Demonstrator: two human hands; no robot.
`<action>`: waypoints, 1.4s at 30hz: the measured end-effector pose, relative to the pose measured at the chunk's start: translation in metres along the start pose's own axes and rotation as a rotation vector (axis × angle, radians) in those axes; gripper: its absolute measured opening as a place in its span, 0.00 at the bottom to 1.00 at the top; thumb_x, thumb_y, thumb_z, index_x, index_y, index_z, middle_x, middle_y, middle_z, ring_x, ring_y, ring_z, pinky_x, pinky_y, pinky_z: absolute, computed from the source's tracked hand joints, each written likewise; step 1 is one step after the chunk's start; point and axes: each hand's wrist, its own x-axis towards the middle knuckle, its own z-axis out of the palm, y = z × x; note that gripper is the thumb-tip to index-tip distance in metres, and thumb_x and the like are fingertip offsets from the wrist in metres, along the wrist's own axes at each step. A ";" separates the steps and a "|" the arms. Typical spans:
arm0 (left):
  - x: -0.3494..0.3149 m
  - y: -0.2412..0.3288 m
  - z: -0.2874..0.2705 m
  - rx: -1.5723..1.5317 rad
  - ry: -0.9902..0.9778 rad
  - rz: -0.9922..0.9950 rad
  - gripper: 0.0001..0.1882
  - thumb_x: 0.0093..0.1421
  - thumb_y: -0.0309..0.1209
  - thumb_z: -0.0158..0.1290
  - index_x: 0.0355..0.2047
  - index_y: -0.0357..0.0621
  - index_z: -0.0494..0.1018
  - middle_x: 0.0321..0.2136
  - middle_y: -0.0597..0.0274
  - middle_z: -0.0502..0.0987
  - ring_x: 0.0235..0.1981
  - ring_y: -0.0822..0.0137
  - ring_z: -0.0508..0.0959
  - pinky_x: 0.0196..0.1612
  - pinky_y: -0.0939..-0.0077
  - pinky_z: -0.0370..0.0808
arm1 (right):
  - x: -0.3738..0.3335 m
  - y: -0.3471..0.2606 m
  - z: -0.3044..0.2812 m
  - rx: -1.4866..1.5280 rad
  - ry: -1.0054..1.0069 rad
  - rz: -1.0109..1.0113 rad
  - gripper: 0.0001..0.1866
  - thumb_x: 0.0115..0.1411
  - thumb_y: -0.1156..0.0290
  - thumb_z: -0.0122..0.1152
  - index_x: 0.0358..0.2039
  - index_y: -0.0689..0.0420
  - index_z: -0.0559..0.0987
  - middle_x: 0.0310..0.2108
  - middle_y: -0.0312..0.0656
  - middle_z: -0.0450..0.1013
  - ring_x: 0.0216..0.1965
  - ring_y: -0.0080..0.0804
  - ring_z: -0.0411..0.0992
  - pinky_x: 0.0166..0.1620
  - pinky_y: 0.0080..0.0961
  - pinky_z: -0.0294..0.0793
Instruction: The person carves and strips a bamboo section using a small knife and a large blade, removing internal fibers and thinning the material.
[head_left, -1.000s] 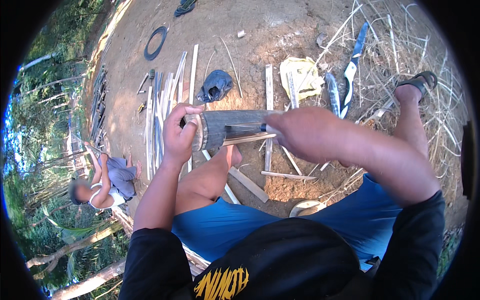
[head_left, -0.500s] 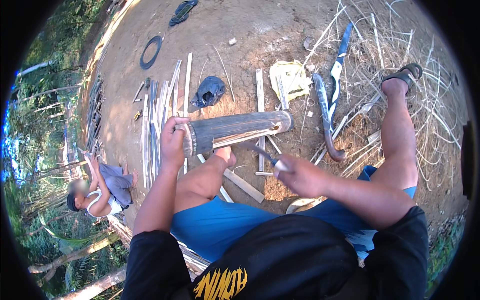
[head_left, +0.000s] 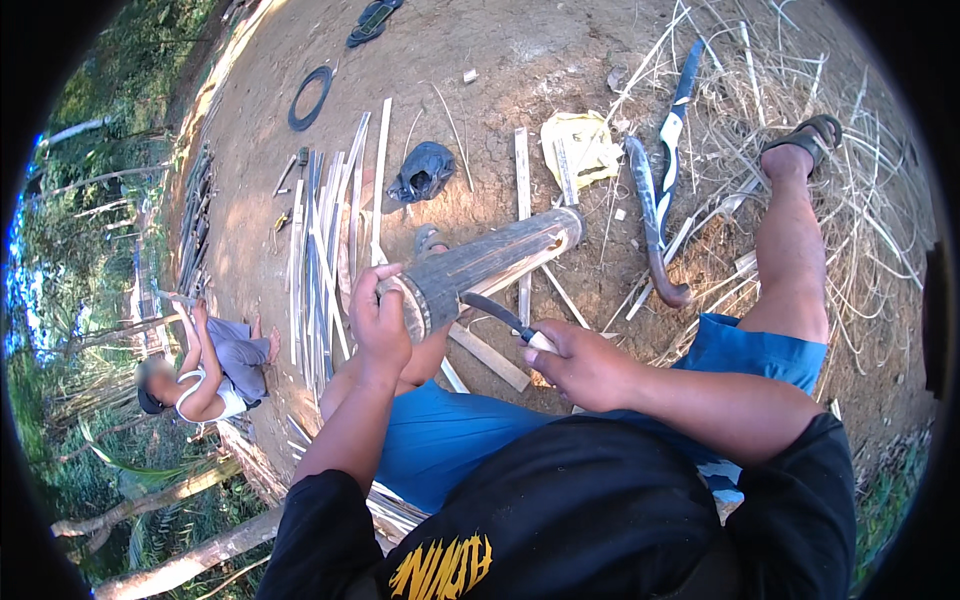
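Observation:
A thick, dark bamboo section (head_left: 478,262) with a long opening split along its side lies slanted above my lap. My left hand (head_left: 381,320) is closed round its near left end, thumb over the pale cut rim. In my right hand (head_left: 580,368) is a knife (head_left: 497,312) with a curved dark blade and a light handle. The blade's tip is at the bamboo's lower side close to the left end; whether it touches cannot be made out.
Bamboo strips (head_left: 325,240) lie on the ground at left. A black plastic bag (head_left: 422,172), a yellow bag (head_left: 582,148), a sheath (head_left: 645,190) and a saw (head_left: 677,130) lie ahead. Loose shavings (head_left: 830,210) cover the right. Another person (head_left: 215,365) sits far left.
The bamboo has tilted, its left end now lower and nearer me. The knife has shifted left, its tip now by the bamboo's left end. My left hand has moved right and down.

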 end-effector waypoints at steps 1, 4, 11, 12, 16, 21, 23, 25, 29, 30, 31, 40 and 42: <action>-0.006 0.001 -0.002 0.034 -0.011 -0.013 0.16 0.60 0.24 0.43 0.43 0.33 0.77 0.39 0.52 0.79 0.43 0.63 0.77 0.51 0.71 0.70 | -0.002 -0.002 -0.002 -0.028 -0.030 0.009 0.19 0.71 0.58 0.52 0.50 0.62 0.73 0.36 0.58 0.75 0.41 0.53 0.76 0.46 0.46 0.71; -0.025 0.005 -0.007 0.131 -0.043 -0.023 0.14 0.58 0.24 0.47 0.42 0.35 0.78 0.40 0.47 0.80 0.49 0.54 0.78 0.56 0.67 0.69 | -0.010 -0.005 -0.008 -0.091 -0.086 0.032 0.21 0.71 0.58 0.52 0.53 0.62 0.71 0.37 0.57 0.76 0.41 0.52 0.77 0.47 0.45 0.72; -0.046 0.019 0.002 0.193 -0.010 0.140 0.15 0.51 0.23 0.49 0.39 0.35 0.79 0.44 0.45 0.79 0.57 0.45 0.73 0.64 0.55 0.63 | -0.026 0.014 -0.029 -0.013 -0.161 0.069 0.24 0.71 0.59 0.53 0.60 0.60 0.69 0.38 0.54 0.77 0.42 0.48 0.77 0.48 0.40 0.73; -0.047 0.020 0.004 0.168 0.009 0.146 0.15 0.50 0.23 0.49 0.38 0.35 0.78 0.45 0.44 0.78 0.57 0.45 0.73 0.65 0.53 0.62 | -0.025 0.017 -0.030 0.061 -0.182 0.082 0.24 0.71 0.59 0.53 0.61 0.60 0.69 0.38 0.54 0.77 0.42 0.47 0.77 0.48 0.39 0.73; -0.044 0.022 0.004 0.117 -0.016 0.160 0.15 0.48 0.23 0.49 0.37 0.34 0.77 0.45 0.41 0.77 0.53 0.46 0.76 0.61 0.56 0.67 | -0.028 0.010 -0.034 -0.035 -0.059 -0.023 0.25 0.71 0.61 0.53 0.63 0.60 0.70 0.42 0.56 0.78 0.45 0.52 0.78 0.50 0.39 0.74; -0.042 0.026 0.003 0.024 -0.134 0.214 0.15 0.45 0.22 0.50 0.36 0.33 0.75 0.38 0.43 0.79 0.43 0.48 0.81 0.51 0.60 0.75 | -0.023 -0.009 -0.041 -0.080 -0.051 0.004 0.23 0.71 0.61 0.52 0.61 0.61 0.73 0.48 0.62 0.76 0.51 0.60 0.75 0.53 0.43 0.73; -0.039 0.026 0.003 0.025 -0.151 0.216 0.15 0.45 0.22 0.49 0.35 0.32 0.75 0.37 0.43 0.79 0.43 0.47 0.80 0.51 0.59 0.75 | -0.020 -0.007 -0.041 -0.092 -0.022 -0.035 0.21 0.72 0.63 0.53 0.58 0.62 0.74 0.39 0.53 0.77 0.42 0.45 0.76 0.48 0.39 0.74; -0.034 0.026 0.003 0.026 -0.177 0.233 0.15 0.44 0.22 0.49 0.35 0.31 0.75 0.37 0.44 0.80 0.43 0.47 0.80 0.51 0.59 0.76 | -0.016 -0.005 -0.041 -0.092 -0.007 -0.061 0.19 0.72 0.64 0.53 0.57 0.62 0.75 0.35 0.49 0.78 0.38 0.38 0.77 0.46 0.36 0.74; -0.027 0.027 0.000 0.055 -0.227 0.276 0.14 0.44 0.22 0.50 0.33 0.32 0.75 0.36 0.44 0.79 0.41 0.49 0.80 0.52 0.58 0.76 | -0.003 -0.013 -0.047 -0.087 -0.055 -0.042 0.17 0.71 0.64 0.53 0.55 0.61 0.75 0.34 0.51 0.77 0.38 0.42 0.77 0.46 0.38 0.73; -0.025 0.025 -0.001 0.068 -0.237 0.285 0.14 0.44 0.22 0.50 0.33 0.32 0.75 0.36 0.44 0.79 0.40 0.49 0.80 0.52 0.58 0.77 | 0.002 -0.017 -0.051 -0.089 -0.075 -0.029 0.17 0.71 0.64 0.54 0.54 0.61 0.76 0.34 0.51 0.77 0.38 0.43 0.77 0.45 0.38 0.73; -0.024 0.023 -0.002 0.056 -0.230 0.268 0.13 0.44 0.22 0.50 0.33 0.32 0.75 0.36 0.45 0.79 0.40 0.50 0.80 0.52 0.58 0.77 | 0.007 -0.024 -0.055 -0.111 -0.103 -0.019 0.16 0.71 0.65 0.54 0.52 0.61 0.76 0.34 0.52 0.76 0.38 0.44 0.77 0.45 0.38 0.73; -0.024 0.018 -0.007 0.012 -0.229 0.194 0.12 0.44 0.21 0.51 0.32 0.35 0.75 0.35 0.48 0.78 0.38 0.51 0.79 0.50 0.59 0.77 | 0.046 -0.079 -0.082 -0.271 -0.327 0.106 0.13 0.68 0.64 0.51 0.40 0.62 0.77 0.30 0.58 0.76 0.37 0.60 0.77 0.42 0.49 0.73; -0.026 0.019 -0.011 0.008 -0.250 0.160 0.12 0.46 0.20 0.49 0.32 0.33 0.74 0.35 0.45 0.77 0.40 0.49 0.79 0.52 0.57 0.76 | 0.054 -0.090 -0.085 -0.297 -0.369 0.109 0.13 0.68 0.65 0.51 0.39 0.62 0.78 0.29 0.58 0.76 0.36 0.59 0.77 0.42 0.48 0.73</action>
